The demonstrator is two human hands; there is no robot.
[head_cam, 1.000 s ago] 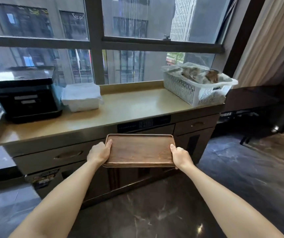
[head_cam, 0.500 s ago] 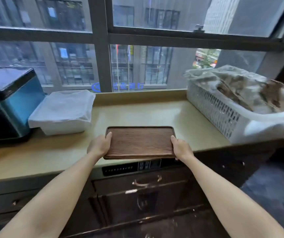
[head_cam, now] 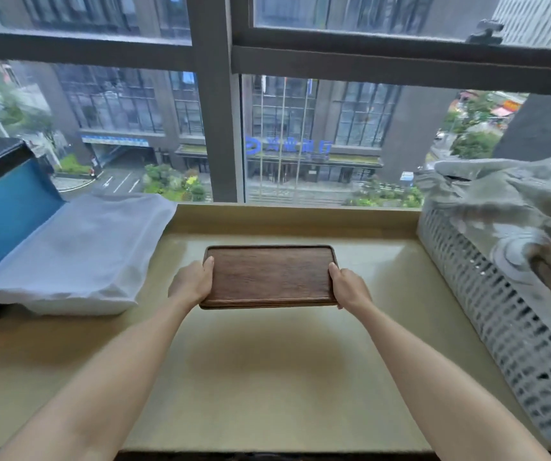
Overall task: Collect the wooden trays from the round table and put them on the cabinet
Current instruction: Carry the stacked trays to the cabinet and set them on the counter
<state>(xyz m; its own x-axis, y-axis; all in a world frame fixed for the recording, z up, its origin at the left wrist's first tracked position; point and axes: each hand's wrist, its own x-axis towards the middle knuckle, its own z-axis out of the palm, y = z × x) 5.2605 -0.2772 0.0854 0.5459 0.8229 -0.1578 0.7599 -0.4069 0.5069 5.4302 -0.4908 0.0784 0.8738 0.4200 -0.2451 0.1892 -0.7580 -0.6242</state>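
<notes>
A dark wooden tray (head_cam: 269, 276), rectangular with rounded corners, is held level above the beige cabinet top (head_cam: 267, 377). The near edge shows thin layers, so it may be a stack of trays. My left hand (head_cam: 191, 284) grips its left short edge, thumb on the rim. My right hand (head_cam: 349, 289) grips its right short edge the same way. The tray hovers over the middle of the cabinet top, toward the window side. Whether it touches the surface I cannot tell.
A white covered container (head_cam: 77, 254) lies on the cabinet left of the tray, with a blue and black appliance (head_cam: 4, 207) beyond it. A white plastic basket (head_cam: 513, 314) filled with cloth stands at the right. A window (head_cam: 221, 104) rises behind the cabinet's back ledge.
I have stepped up to the cabinet. The tray, still in both hands, has moved from in front of the drawers to above the middle of the cabinet top.
</notes>
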